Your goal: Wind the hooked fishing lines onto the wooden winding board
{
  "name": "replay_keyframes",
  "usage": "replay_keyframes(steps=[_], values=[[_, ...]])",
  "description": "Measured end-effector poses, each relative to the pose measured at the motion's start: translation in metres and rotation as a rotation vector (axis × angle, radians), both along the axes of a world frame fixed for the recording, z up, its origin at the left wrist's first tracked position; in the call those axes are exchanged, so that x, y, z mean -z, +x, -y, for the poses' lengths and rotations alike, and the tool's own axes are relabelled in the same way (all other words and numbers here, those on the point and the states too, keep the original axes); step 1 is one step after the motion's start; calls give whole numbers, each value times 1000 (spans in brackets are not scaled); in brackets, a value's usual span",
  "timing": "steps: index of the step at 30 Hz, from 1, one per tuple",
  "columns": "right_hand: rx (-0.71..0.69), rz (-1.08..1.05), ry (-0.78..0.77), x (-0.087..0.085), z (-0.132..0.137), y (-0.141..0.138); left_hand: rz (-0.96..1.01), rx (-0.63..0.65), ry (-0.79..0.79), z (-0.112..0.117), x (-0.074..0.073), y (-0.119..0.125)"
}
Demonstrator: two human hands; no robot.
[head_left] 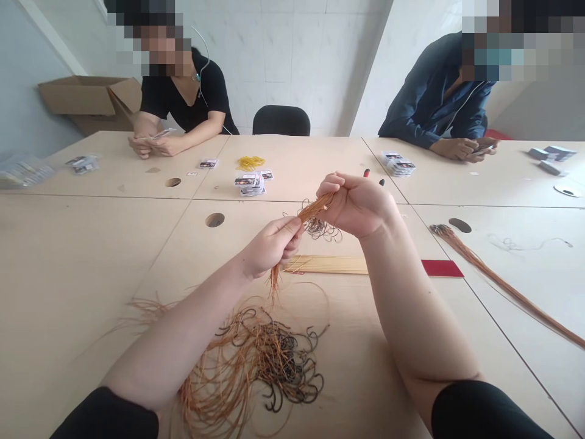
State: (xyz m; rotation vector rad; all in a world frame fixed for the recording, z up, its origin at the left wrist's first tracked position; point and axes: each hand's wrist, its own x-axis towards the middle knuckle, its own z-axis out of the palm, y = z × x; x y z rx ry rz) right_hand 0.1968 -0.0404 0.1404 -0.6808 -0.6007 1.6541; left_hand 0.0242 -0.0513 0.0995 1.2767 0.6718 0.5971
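Gripping a bundle of orange fishing lines with both hands, the person holds it up above the desk. Dark hooks dangle just below the right hand, and loose line ends hang beneath the left hand. The left fingers are closed around the lines, while the right fingers curl firmly over the bundle's upper end. Both forearms angle inward across the desk, bringing the hands close together.

Under the left forearm, a tangled pile of hooks and lines lies on the desk. Farther out are a wooden strip, a red card, and a long bundle of lines stretched out to the right. Across the desk, a stack of printed packets sits near yellow rubber bands. Clear plastic bags hold printed cards. An open cardboard box stands behind the desk, its contents hidden. Two co-workers' hands hold small packets.
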Motion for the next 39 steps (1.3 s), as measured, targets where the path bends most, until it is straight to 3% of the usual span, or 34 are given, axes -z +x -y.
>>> replay_keyframes(steps=[6, 10, 17, 29, 36, 39], values=[[6, -123, -101, 9, -8, 1, -12, -23, -10, -1, 1, 0], [-9, -130, -36, 9, -7, 3, -2, -15, -11, -1, 2, 0], [-7, 96, 40, 6, -4, 4, -10, -14, -14, 0, 2, -1], [14, 6, 78, 10, -9, 2, -27, -7, -38, 1, 4, 2], [-90, 37, 73, 6, -6, 11, -30, 81, -62, 8, 1, 3], [-152, 148, 55, 1, -4, 20, -90, 53, 77, 12, -2, 5]])
